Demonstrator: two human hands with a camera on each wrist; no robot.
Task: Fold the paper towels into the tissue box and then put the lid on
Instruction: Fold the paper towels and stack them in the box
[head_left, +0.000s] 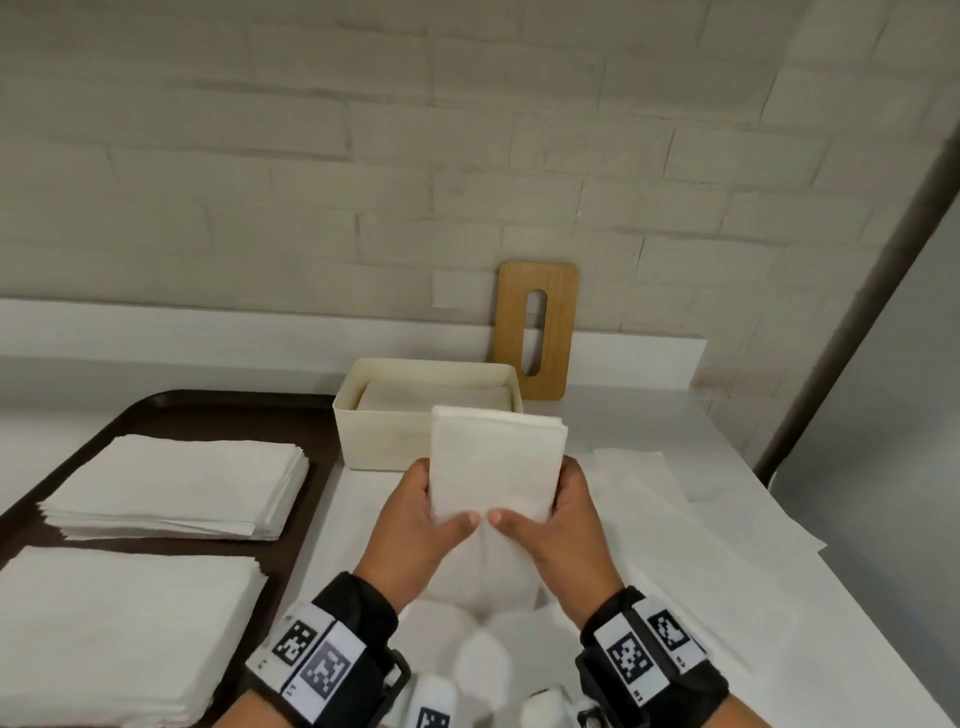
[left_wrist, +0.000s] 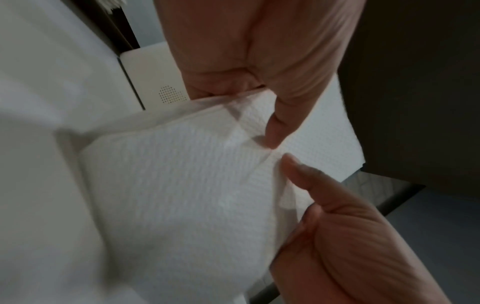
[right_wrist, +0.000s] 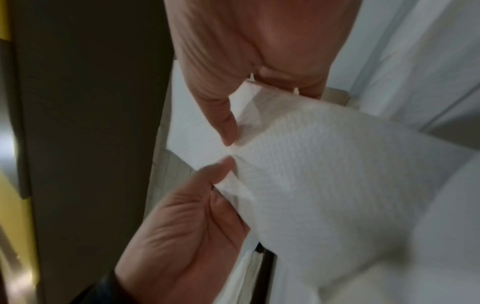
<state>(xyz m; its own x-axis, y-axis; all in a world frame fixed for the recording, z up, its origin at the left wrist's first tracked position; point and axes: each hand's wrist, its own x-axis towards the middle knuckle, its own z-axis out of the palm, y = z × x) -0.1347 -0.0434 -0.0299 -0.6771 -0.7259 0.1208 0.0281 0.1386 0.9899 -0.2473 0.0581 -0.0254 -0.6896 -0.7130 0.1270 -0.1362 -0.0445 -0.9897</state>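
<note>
Both of my hands hold one folded wad of white paper towels (head_left: 496, 462) upright above the table, just in front of the cream tissue box (head_left: 384, 441). My left hand (head_left: 421, 519) grips its left edge and my right hand (head_left: 558, 514) its right edge, with the thumbs almost meeting on the near face. In the left wrist view the towel (left_wrist: 182, 185) fills the middle, as it does in the right wrist view (right_wrist: 324, 174). The box is open, with folded towels (head_left: 431, 395) lying inside. The wooden lid (head_left: 537, 332) with its slot leans against the wall behind the box.
A dark brown tray (head_left: 317, 421) at the left carries two flat stacks of towels (head_left: 176, 483) (head_left: 119, 634). Loose white sheets (head_left: 675, 514) lie spread on the white table to the right. The table's right edge (head_left: 831, 545) runs diagonally.
</note>
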